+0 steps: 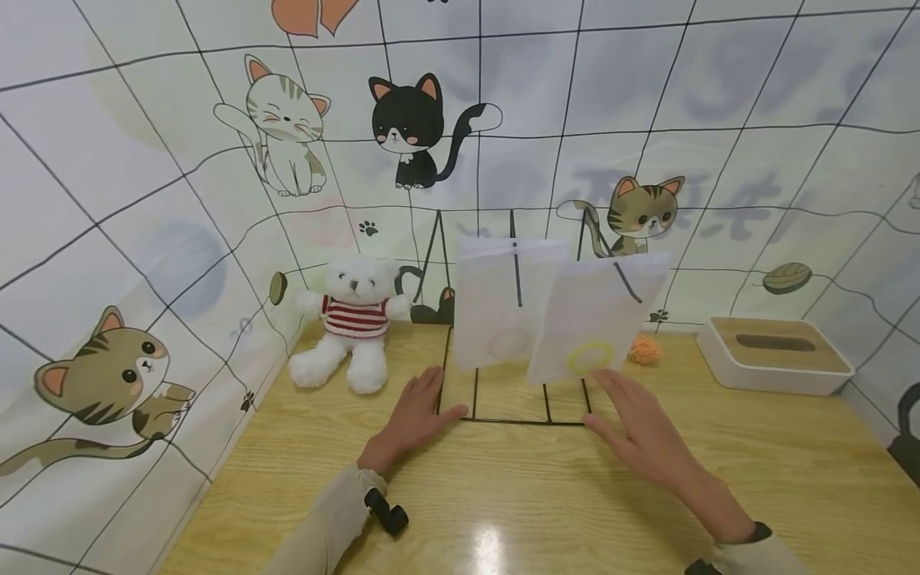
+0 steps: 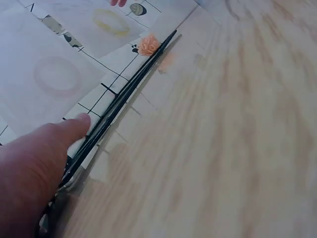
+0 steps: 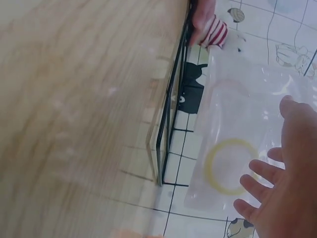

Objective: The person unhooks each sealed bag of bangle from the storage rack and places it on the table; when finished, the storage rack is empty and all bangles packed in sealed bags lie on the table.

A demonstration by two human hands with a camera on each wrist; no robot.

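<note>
two bags (image 1: 592,319), one black rack (image 1: 513,421)

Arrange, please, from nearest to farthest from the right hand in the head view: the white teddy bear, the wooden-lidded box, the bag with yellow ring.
1. Bag with yellow ring: just beyond the right hand.
2. Wooden-lidded box: to the right.
3. Teddy bear: left of the black rack.

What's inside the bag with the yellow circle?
A yellow ring shows through the cloudy bag. In the right wrist view, the right hand covers part of it. The plastic is hazy, so I can't tell if anything else is inside.
</note>
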